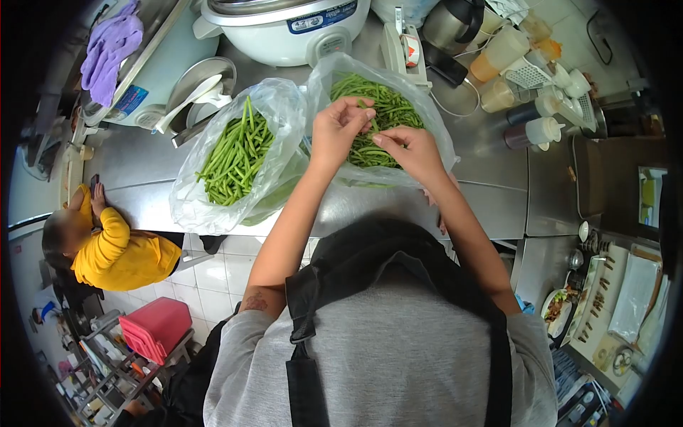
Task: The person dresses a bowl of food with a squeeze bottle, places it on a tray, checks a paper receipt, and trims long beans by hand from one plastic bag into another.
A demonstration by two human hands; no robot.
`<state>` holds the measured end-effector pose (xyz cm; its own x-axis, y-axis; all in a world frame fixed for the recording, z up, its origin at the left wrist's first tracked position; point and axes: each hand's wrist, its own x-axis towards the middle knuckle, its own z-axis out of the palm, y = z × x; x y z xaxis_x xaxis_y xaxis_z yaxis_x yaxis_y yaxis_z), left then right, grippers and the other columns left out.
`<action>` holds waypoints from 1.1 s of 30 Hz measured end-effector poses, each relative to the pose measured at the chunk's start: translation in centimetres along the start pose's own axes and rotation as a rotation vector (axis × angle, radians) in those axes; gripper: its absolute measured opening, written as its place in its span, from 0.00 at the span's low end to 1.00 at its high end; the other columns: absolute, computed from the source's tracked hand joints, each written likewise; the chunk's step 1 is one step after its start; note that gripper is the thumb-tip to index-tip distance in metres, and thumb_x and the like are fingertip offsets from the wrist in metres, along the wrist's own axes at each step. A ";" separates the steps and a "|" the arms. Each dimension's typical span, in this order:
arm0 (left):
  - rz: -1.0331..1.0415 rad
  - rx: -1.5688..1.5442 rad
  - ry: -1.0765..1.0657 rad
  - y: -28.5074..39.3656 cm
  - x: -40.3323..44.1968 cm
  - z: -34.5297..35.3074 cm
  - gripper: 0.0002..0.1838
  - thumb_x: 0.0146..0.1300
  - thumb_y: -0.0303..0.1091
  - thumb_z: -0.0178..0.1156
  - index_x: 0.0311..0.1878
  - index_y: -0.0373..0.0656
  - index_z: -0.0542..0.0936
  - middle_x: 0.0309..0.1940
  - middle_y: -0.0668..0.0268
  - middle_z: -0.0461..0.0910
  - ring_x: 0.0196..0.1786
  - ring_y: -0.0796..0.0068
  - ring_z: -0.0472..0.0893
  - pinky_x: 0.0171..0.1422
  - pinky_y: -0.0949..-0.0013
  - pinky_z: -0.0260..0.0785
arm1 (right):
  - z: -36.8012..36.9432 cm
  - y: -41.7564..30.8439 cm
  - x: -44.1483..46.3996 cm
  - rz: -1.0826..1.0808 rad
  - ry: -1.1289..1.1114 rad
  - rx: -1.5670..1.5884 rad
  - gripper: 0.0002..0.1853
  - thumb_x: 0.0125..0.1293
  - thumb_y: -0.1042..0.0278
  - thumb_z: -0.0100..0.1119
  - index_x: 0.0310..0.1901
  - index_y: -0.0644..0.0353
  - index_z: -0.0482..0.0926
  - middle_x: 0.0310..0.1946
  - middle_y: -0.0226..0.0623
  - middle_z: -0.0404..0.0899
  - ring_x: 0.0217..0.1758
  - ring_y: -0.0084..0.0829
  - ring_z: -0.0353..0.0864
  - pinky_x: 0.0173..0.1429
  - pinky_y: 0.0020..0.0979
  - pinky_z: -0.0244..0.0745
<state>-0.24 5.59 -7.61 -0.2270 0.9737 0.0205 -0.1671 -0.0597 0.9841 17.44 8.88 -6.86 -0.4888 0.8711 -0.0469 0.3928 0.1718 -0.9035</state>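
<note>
Both my hands are over the right plastic bag (434, 121), which holds a heap of long green beans (402, 110). My left hand (340, 132) has its thumb and fingers pinched on a green bean near the middle of the heap. Just to its right, my right hand (413, 151) has thumb and forefinger closed at the lower end of that bean. A second clear bag (274, 99) stands open on the left, with green bean pieces (238, 153) inside.
Behind the bags sit a white rice cooker (284, 35) and a metal bowl with white spoons (206, 89). Squeeze bottles (533, 132) stand at the right. A person in yellow (124, 249) is at the left counter edge, near a red bin (156, 327).
</note>
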 end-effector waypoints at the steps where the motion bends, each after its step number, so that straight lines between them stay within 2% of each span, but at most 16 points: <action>1: 0.003 -0.023 -0.002 0.0 0.1 0.0 0.08 0.65 0.23 0.63 0.47 0.34 0.80 0.35 0.67 0.84 0.36 0.83 0.82 0.44 0.78 0.77 | -0.1 -0.4 0.0 0.104 -0.040 0.025 0.12 0.63 0.62 0.67 0.43 0.61 0.86 0.32 0.34 0.85 0.31 0.23 0.80 0.40 0.25 0.73; 4: -0.002 -0.148 0.008 0.0 0.2 -0.4 0.08 0.65 0.22 0.63 0.46 0.35 0.79 0.35 0.66 0.84 0.35 0.81 0.82 0.45 0.77 0.78 | -0.2 0.7 0.4 0.119 0.030 0.184 0.13 0.64 0.60 0.67 0.42 0.63 0.86 0.29 0.30 0.84 0.31 0.16 0.77 0.39 0.21 0.71; 10: -0.064 -0.135 -0.113 -0.8 -0.9 -1.1 0.05 0.63 0.22 0.64 0.40 0.38 0.77 0.35 0.64 0.84 0.37 0.79 0.82 0.47 0.74 0.76 | -0.2 -0.5 0.3 0.188 0.158 0.593 0.12 0.65 0.63 0.66 0.41 0.64 0.86 0.29 0.27 0.83 0.32 0.17 0.76 0.39 0.20 0.70; 13: -0.087 -0.215 -0.015 -1.6 -1.5 -0.5 0.06 0.63 0.22 0.64 0.37 0.41 0.76 0.35 0.64 0.84 0.37 0.78 0.81 0.48 0.73 0.74 | 0.6 0.5 0.5 0.131 0.128 0.558 0.10 0.65 0.64 0.66 0.39 0.63 0.86 0.30 0.29 0.84 0.30 0.17 0.76 0.37 0.22 0.71; 16: -0.011 -0.342 0.155 -1.9 -1.7 0.3 0.07 0.63 0.22 0.64 0.36 0.42 0.75 0.34 0.64 0.83 0.37 0.78 0.81 0.49 0.72 0.73 | 1.5 0.9 -0.1 -0.013 0.032 0.076 0.09 0.63 0.65 0.67 0.37 0.62 0.87 0.29 0.31 0.84 0.27 0.19 0.77 0.34 0.24 0.71; 17: 0.017 -0.350 0.180 -1.8 -1.6 0.3 0.06 0.63 0.21 0.64 0.36 0.42 0.75 0.35 0.63 0.84 0.38 0.78 0.81 0.49 0.73 0.74 | 2.0 1.2 -0.2 -0.096 0.066 0.000 0.08 0.61 0.66 0.69 0.36 0.61 0.87 0.27 0.34 0.83 0.25 0.21 0.77 0.32 0.26 0.71; 19: 0.075 -0.366 0.236 -0.3 -1.3 0.1 0.07 0.63 0.19 0.62 0.38 0.42 0.76 0.36 0.61 0.85 0.39 0.79 0.82 0.49 0.74 0.74 | 2.0 0.7 -0.4 -0.086 0.038 -0.004 0.08 0.61 0.66 0.68 0.37 0.61 0.87 0.27 0.36 0.83 0.26 0.27 0.79 0.34 0.28 0.72; 22: 0.094 -0.445 0.300 2.2 -1.5 -0.7 0.07 0.63 0.25 0.66 0.40 0.44 0.76 0.36 0.64 0.84 0.39 0.76 0.82 0.52 0.71 0.74 | 1.5 0.3 0.5 -0.195 -0.014 -0.115 0.09 0.62 0.67 0.64 0.40 0.60 0.87 0.30 0.40 0.83 0.32 0.36 0.82 0.39 0.34 0.75; 23: 0.136 -0.389 0.309 2.6 -1.8 -1.7 0.07 0.64 0.25 0.65 0.42 0.44 0.76 0.37 0.64 0.84 0.40 0.75 0.82 0.53 0.70 0.74 | 1.0 0.5 1.0 -0.247 -0.028 -0.172 0.09 0.63 0.67 0.62 0.41 0.60 0.86 0.32 0.42 0.84 0.35 0.39 0.83 0.42 0.36 0.76; 26: 0.329 -0.034 0.460 5.7 -3.5 -4.5 0.05 0.64 0.24 0.63 0.41 0.42 0.77 0.38 0.64 0.83 0.40 0.76 0.81 0.51 0.70 0.74 | -0.4 3.0 3.7 -0.329 0.121 -0.556 0.11 0.63 0.69 0.57 0.43 0.59 0.86 0.38 0.46 0.84 0.43 0.46 0.82 0.49 0.42 0.76; 27: 0.348 0.040 0.569 6.9 -4.3 -5.4 0.06 0.63 0.20 0.63 0.39 0.42 0.78 0.36 0.69 0.81 0.38 0.83 0.79 0.47 0.78 0.71 | -1.2 4.5 4.8 -0.334 0.113 -0.671 0.11 0.63 0.69 0.56 0.43 0.59 0.85 0.39 0.47 0.83 0.44 0.46 0.81 0.50 0.43 0.76; 29: 0.441 0.167 0.654 7.6 -5.5 -8.5 0.05 0.62 0.20 0.63 0.39 0.41 0.78 0.36 0.70 0.80 0.37 0.84 0.77 0.44 0.80 0.68 | -3.0 7.3 6.7 -0.347 0.099 -0.900 0.11 0.62 0.70 0.55 0.42 0.59 0.85 0.41 0.48 0.83 0.46 0.46 0.81 0.52 0.44 0.77; 30: 0.464 0.257 0.701 7.5 -6.0 -10.0 0.06 0.62 0.20 0.63 0.40 0.41 0.79 0.35 0.70 0.80 0.36 0.83 0.76 0.43 0.78 0.68 | -3.8 7.6 7.1 -0.292 0.057 -0.919 0.11 0.61 0.69 0.56 0.41 0.58 0.85 0.41 0.47 0.83 0.45 0.46 0.81 0.51 0.44 0.77; 32: 0.289 0.687 0.783 8.9 -7.4 -10.9 0.10 0.60 0.19 0.63 0.44 0.41 0.80 0.33 0.70 0.79 0.35 0.82 0.76 0.41 0.76 0.68 | -4.5 7.8 7.7 -0.185 -0.030 -0.956 0.10 0.61 0.68 0.57 0.40 0.58 0.85 0.39 0.46 0.83 0.44 0.45 0.82 0.50 0.43 0.77; 33: 0.353 0.842 0.813 9.1 -7.6 -10.8 0.10 0.60 0.20 0.63 0.45 0.41 0.81 0.34 0.70 0.80 0.35 0.82 0.76 0.42 0.76 0.69 | -4.6 7.1 7.6 -0.151 -0.037 -0.922 0.10 0.60 0.67 0.58 0.40 0.57 0.85 0.37 0.43 0.83 0.43 0.44 0.82 0.49 0.42 0.77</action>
<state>-10.40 -4.73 -0.77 -0.7184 0.4937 0.4901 0.6297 0.1618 0.7598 20.09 18.84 -11.67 -0.6033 0.7974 0.0160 0.7782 0.5929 -0.2070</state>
